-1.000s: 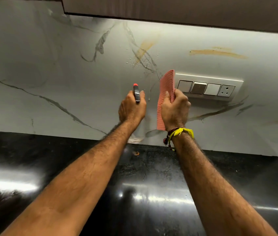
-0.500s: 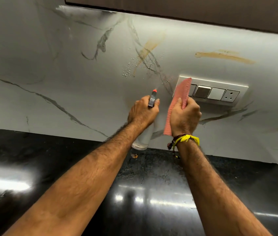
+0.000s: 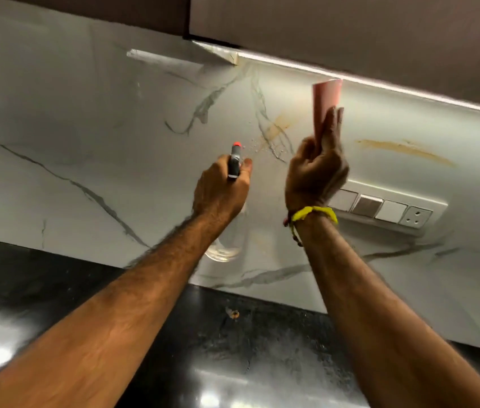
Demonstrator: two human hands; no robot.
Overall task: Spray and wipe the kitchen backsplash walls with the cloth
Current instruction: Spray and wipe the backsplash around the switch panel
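- Marble-look wall [image 3: 91, 148] fills most of our view, grey-veined, with a dark cabinet [image 3: 350, 30] across the top and a black counter [image 3: 262, 343] along the bottom.
- We see the left hand [image 3: 221, 192] at centre frame, fingers curled round the neck of a spray bottle [image 3: 235, 160]; its red nozzle points up at the wall, aimed, we judge, at the droplets and the brown smear [image 3: 275, 129] just above it.
- The bottle's clear body [image 3: 225, 245] hangs below the wrist, so see-through against the wall that we can't read how full it is.
- Right of centre, the right hand [image 3: 316, 169] pinches the pink cloth [image 3: 326, 101] between thumb and straightened fingers, the cloth standing up toward the cabinet's lit edge. We reckon it is held clear of the spray, ready to come down onto the wet patch.
- Whether the cloth touches the wall we cannot tell; the hand is blurred.
- A second brown streak [image 3: 406, 148] sits right of the cloth, looking dry and unwiped.
- The switch plate [image 3: 388, 209] at right is partly hidden behind the right wrist and its yellow band [image 3: 315, 213].
- Both forearms run out of the bottom of the frame; a small speck [image 3: 234, 313] on the counter is too tiny to name.
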